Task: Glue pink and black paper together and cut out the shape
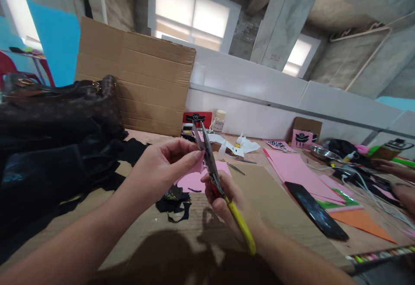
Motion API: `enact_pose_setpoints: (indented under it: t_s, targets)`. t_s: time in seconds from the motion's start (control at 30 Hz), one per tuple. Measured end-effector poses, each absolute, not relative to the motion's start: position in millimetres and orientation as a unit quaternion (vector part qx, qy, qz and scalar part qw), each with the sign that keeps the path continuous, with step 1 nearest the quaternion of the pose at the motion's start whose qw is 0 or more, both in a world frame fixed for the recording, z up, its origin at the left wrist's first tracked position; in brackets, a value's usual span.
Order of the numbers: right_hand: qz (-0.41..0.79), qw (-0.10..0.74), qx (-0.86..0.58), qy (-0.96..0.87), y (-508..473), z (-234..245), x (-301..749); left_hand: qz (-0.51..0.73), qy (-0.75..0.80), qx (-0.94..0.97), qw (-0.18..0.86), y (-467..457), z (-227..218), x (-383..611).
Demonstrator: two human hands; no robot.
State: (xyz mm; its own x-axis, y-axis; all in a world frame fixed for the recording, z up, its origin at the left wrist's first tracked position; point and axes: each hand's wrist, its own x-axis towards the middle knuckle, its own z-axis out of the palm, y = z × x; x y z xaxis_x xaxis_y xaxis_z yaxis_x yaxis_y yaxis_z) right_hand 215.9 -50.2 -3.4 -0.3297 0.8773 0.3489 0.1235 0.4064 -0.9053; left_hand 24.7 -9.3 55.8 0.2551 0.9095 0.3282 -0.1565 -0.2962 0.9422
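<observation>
My right hand (pixel 227 198) grips scissors (pixel 211 168) with yellow handles; their blades point up and stand slightly apart. Close to the blades, my left hand (pixel 171 164) is closed in a pinch, with a small piece of pink paper (pixel 196 166) showing below its fingertips. Most of that piece is hidden by the fingers. Under both hands lies a pink sheet (pixel 189 183) with a black strip on it. Black scraps (pixel 178 209) lie on the cardboard just in front of that sheet.
A brown bag (pixel 58 108) and black fabric (pixel 58 172) fill the left side. Upright cardboard (pixel 136 77) stands behind. Tweezers (pixel 236 169) lie past the hands. To the right are pink sheets (pixel 298 175), a phone (pixel 316 210) and another person's hand (pixel 405 196).
</observation>
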Motion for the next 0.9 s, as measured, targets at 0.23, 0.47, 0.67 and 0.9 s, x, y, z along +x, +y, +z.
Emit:
enact_pose_setpoints:
  t_s: [0.23, 0.47, 0.67, 0.9]
  targets:
    - [0.418, 0.455, -0.359, -0.699, -49.6, -6.2, 217.0, 0.523, 0.307, 0.605, 0.515, -10.6, 55.2, 25.0]
    - [0.418, 0.467, -0.349, -0.696, -47.6, -8.4, 217.4, 0.525, 0.307, 0.610, 0.508, -9.8, 54.6, 24.6]
    - [0.432, 0.467, -0.341, -0.692, -47.5, -7.2, 216.7, 0.525, 0.306, 0.611, 0.507, -9.8, 55.5, 25.1]
    - [0.419, 0.471, -0.372, -0.681, -49.1, -4.4, 216.6, 0.522, 0.306, 0.609, 0.513, -11.0, 54.6, 23.4]
